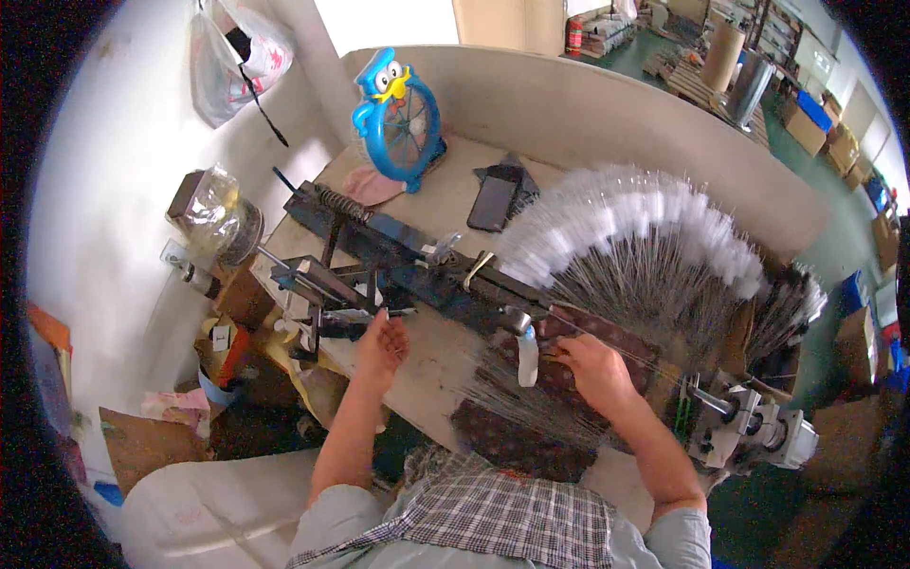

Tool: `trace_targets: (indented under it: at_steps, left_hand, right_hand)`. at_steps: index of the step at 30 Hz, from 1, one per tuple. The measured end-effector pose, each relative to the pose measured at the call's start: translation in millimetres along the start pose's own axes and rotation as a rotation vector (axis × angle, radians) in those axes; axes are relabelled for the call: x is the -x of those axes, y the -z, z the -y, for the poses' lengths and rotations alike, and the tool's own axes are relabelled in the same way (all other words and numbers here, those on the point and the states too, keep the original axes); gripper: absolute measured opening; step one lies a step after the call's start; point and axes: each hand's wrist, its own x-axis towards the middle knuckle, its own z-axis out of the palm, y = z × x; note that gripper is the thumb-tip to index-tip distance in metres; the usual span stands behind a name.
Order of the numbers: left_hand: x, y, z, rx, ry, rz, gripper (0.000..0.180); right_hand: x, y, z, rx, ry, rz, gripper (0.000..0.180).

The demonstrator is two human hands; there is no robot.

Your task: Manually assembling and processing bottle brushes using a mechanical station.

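A long dark metal bench machine point(417, 270) runs slantwise across the table. My left hand point(384, 345) is at its near left side, fingers curled up against a small metal part; what they grip is too small to make out. My right hand point(592, 368) reaches over loose thin wires point(526, 403) with thumb and fingers pinched together. The pinched thing is hidden. Just left of that hand hangs a white-wrapped handle point(528, 358) on the machine. Behind it fan out many wire-stemmed brushes point(635, 223) with white bristle heads.
A motor with a shaft point(758, 427) stands at the right. At the back are a phone point(492, 203) and a blue cartoon-duck fan point(398, 123). A pale panel point(607, 114) borders the table. A plastic jar point(213, 213) sits left; a white bag point(242, 66) hangs on the wall.
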Motion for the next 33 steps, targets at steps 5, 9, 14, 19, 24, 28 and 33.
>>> trace_targets:
  at_steps: [5,9,14,19,24,28,33]
  left_hand:
    - [-7,3,2,0.104,0.000,-0.019,0.021]
    - [-13,7,13,0.222,-0.063,-0.044,0.016]
    - [11,-31,36,0.056,-0.174,-0.092,0.015]
    - [99,-133,82,-0.210,-0.112,0.387,0.017]
    - [104,-190,107,-0.177,-0.064,0.550,0.017]
    - [97,-195,120,-0.308,-0.137,0.652,0.018]
    - [99,-205,123,-0.414,-0.158,0.710,0.019]
  right_hand:
    - [4,8,6,-0.035,-0.032,-0.020,0.021]
    - [14,23,12,-0.007,-0.015,0.030,0.024]
    - [26,62,27,-0.093,-0.003,-0.152,0.021]
    - [13,87,19,0.027,-0.127,-0.305,0.019]
    - [29,86,0,-0.182,-0.131,-0.296,0.021]
    - [37,96,0,-0.236,-0.238,-0.222,0.021]
    - [38,101,-10,-0.663,-0.419,-0.112,0.021]
